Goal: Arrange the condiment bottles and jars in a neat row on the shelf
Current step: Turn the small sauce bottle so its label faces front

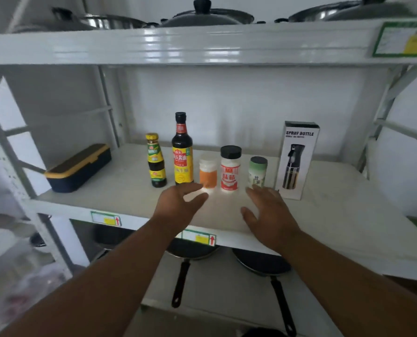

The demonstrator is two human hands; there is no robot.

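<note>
On the white shelf several condiment containers stand upright in a row. From left: a small dark bottle with a yellow cap, a tall dark soy sauce bottle with a yellow label, a short orange jar with a white lid, a white jar with a black lid and red label, and a small jar with a green lid. My left hand hovers open just in front of the orange jar. My right hand is open in front of the green-lidded jar. Neither hand holds anything.
A white spray bottle box stands right of the row. A dark blue case with a yellow lid lies at the shelf's left. Pots with lids sit on the shelf above; two frying pans lie below.
</note>
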